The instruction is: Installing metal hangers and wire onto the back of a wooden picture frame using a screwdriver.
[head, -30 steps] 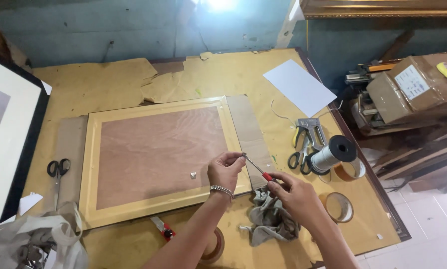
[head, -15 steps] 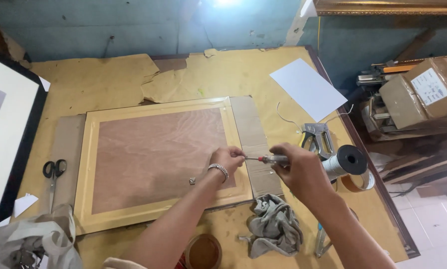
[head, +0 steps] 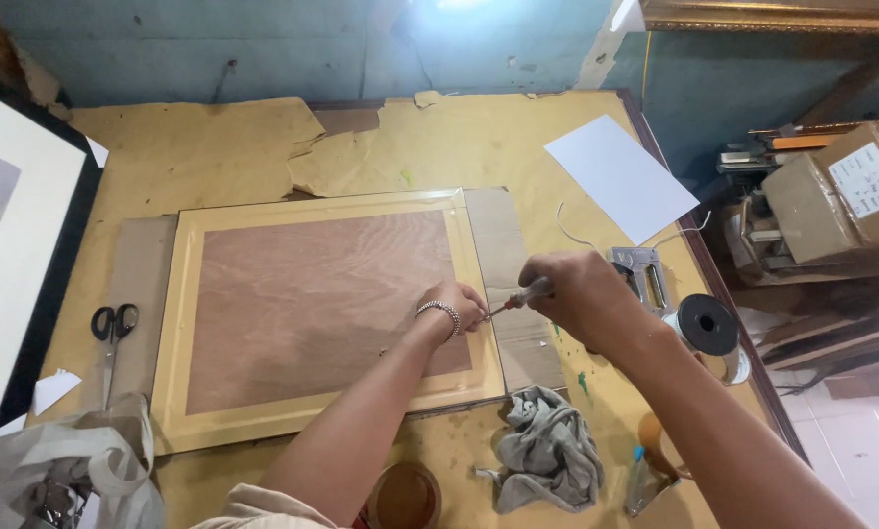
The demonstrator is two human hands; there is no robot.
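A picture frame [head: 322,313] lies face down on the table, pale wood rim around a brown plywood back. My right hand [head: 582,294] grips a screwdriver [head: 518,297] with a red and clear handle, its tip pointing left at the frame's right rail. My left hand [head: 456,304], with a beaded bracelet at the wrist, pinches something small at the screwdriver's tip on that rail; what it pinches is hidden by the fingers.
Scissors [head: 112,325] lie left of the frame. A grey rag [head: 547,458], a tape roll [head: 405,495] and a black spool [head: 707,325] sit near the front right. White paper [head: 619,178], a staple gun [head: 640,274], a cardboard box [head: 851,191], a large black-framed picture [head: 18,255].
My right hand rose from beside the rag and brought the screwdriver up to the frame's right rail. My left hand stayed on that rail.
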